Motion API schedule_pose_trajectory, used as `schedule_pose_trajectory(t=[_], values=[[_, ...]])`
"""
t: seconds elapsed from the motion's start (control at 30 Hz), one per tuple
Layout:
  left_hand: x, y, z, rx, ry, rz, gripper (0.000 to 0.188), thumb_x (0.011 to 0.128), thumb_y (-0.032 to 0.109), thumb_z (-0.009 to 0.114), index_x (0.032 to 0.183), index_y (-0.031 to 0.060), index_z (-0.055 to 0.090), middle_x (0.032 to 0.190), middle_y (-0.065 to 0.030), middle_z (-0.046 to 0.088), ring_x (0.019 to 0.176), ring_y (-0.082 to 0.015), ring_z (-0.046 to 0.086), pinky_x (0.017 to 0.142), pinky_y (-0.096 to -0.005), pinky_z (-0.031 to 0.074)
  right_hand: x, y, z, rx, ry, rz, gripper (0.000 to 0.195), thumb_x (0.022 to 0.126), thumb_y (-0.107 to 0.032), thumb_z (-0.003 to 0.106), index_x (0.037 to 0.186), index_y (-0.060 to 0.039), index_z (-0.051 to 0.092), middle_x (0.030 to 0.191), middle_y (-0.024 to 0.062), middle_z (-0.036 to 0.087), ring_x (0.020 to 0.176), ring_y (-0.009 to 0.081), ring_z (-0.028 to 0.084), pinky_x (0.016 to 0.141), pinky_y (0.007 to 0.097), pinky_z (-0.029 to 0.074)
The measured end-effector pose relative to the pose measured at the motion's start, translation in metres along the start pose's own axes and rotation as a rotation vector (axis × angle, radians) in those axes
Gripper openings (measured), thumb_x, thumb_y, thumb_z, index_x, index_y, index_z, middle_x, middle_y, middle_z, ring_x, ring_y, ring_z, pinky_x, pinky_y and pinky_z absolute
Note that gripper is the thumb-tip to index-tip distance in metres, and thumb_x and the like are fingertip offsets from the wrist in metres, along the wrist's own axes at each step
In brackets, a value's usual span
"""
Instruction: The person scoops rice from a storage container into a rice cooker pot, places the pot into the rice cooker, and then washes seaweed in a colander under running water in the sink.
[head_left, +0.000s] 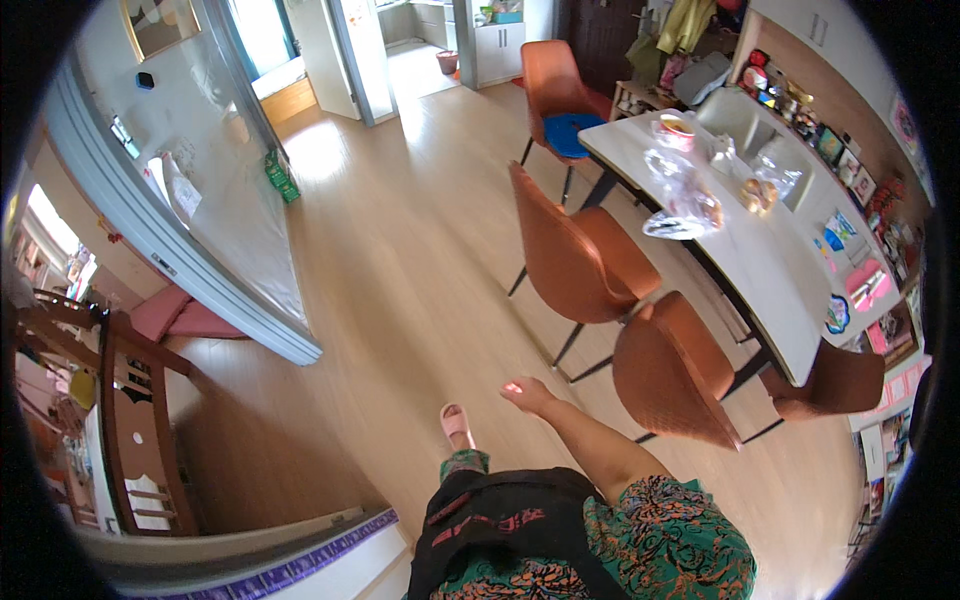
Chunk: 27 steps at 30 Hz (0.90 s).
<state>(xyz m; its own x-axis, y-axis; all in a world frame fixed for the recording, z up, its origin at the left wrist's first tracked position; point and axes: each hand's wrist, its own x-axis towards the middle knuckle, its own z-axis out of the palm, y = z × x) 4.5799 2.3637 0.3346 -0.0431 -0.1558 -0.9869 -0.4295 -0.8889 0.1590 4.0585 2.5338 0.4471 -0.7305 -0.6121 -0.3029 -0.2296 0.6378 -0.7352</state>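
My right hand (528, 395) hangs over the wooden floor (360, 285), its fingers curled. A small bright red-and-white spot shows at the fingertips; whether it is a held object or light cannot be made out. My left hand is out of view. Closest to the right hand is a brown leather-look chair (670, 367), standing to its right and apart from it. Below and left of the hand, one foot in a pink slipper (454, 424) steps on the floor. A black apron or bag (510, 517) covers the front of the patterned green clothing (675, 532).
A second brown chair (559, 251) stands along the white table (780, 277), which carries plastic bags (679, 191), a tub (675, 133) and bread rolls (758, 196). A grey door frame (247, 307) juts out at left. A green box (281, 177) sits by the wall.
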Motion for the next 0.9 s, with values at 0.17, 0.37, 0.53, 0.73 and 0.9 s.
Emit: schedule_pose_trajectory(t=[0.17, 0.37, 0.53, 0.73, 0.9], values=[[0.019, 0.14, 0.055, -0.079, -0.082, 0.051, 0.02, 0.089, 0.026, 0.047, 0.085, 0.01, 0.057, 0.076, -0.0048, 0.059, 0.072, -0.0171, 0.056, 0.068, -0.0264, 0.045, 0.132, -0.097, -0.021, 0.293, -0.188, -0.031, 0.038, 0.079, -0.037, 0.06, 0.099, -0.0054, 0.064, 0.09, 0.0131, 0.065, 0.084, 0.0222, 0.061, 0.076, 0.0337, 0.047], [0.085, 0.481, 0.208, 0.33, 0.276, 0.284, 0.012, 0.083, 0.016, 0.053, 0.077, 0.0048, 0.054, 0.065, -0.0068, 0.054, 0.056, -0.0202, 0.055, 0.045, -0.0315, 0.045, 0.253, -0.175, -0.105, 0.471, -0.241, -0.045, 0.034, 0.083, -0.031, 0.059, 0.105, -0.0048, 0.061, 0.094, 0.0106, 0.064, 0.087, 0.0166, 0.059, 0.079, 0.029, 0.046], [0.013, 0.737, 0.446, 0.124, -0.049, 0.814, 0.021, 0.087, 0.026, 0.053, 0.099, 0.008, 0.051, 0.081, -0.0045, 0.056, 0.065, -0.0147, 0.055, 0.05, -0.0274, 0.045, 0.358, -0.213, -0.245, 0.514, -0.07, -0.175, 0.031, 0.083, -0.023, 0.061, 0.107, -0.0023, 0.06, 0.098, 0.0093, 0.064, 0.09, 0.0141, 0.059, 0.08, 0.0283, 0.047], [0.043, 0.821, 0.538, 0.607, 0.062, 0.878, 0.024, 0.084, 0.028, 0.057, 0.081, 0.0048, 0.063, 0.061, -0.0032, 0.056, 0.052, -0.0122, 0.052, 0.047, -0.0278, 0.043, 0.533, -0.213, -0.378, 0.402, 0.203, -0.16, 0.027, 0.081, -0.02, 0.063, 0.102, -0.0021, 0.061, 0.094, 0.0106, 0.065, 0.084, 0.0159, 0.061, 0.077, 0.0291, 0.048], [0.099, 0.809, 0.517, 0.512, -0.001, 0.147, 0.028, 0.084, 0.03, 0.054, 0.073, 0.0049, 0.06, 0.062, -0.0045, 0.055, 0.053, -0.0176, 0.052, 0.049, -0.0331, 0.043, 0.678, -0.244, -0.447, 0.341, 0.218, -0.146, 0.023, 0.081, -0.017, 0.063, 0.098, -0.0012, 0.063, 0.092, 0.0111, 0.065, 0.085, 0.0168, 0.062, 0.076, 0.0286, 0.048]])
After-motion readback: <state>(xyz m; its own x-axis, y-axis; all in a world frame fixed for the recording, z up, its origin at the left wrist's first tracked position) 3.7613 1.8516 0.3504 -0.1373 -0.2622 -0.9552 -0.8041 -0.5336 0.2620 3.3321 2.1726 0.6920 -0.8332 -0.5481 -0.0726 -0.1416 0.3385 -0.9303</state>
